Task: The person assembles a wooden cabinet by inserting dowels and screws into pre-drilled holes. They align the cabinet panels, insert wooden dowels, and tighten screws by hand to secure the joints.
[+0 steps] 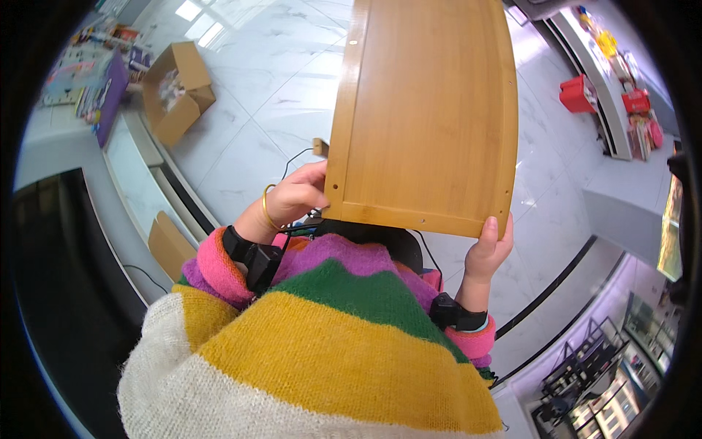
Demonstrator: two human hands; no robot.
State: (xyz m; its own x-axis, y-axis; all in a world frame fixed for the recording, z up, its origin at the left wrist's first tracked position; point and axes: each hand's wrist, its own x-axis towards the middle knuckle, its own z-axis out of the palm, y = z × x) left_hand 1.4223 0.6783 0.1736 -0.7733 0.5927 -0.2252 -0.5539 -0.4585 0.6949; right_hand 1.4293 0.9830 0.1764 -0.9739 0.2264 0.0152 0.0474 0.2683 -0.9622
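Note:
A large golden-brown wooden panel (428, 110) with a raised frame round its edges stretches away in front of me. Small holes dot the frame, and the far end runs out of view. My left hand (296, 196) grips the left edge by the near corner, its fingertips hidden underneath. At the near right corner my right hand (488, 252) is closed on the frame, thumb on top and the other fingers mostly out of sight. A gold bangle circles my left wrist, and each forearm wears a black strapped device.
Beyond the left edge, a small wooden piece (319, 147) shows beside a thin black cable. An opened cardboard box (191, 72) stands on the marble-look floor at left. Further left is a large black panel (73, 307); a red container (576, 95) sits far right by crowded shelving.

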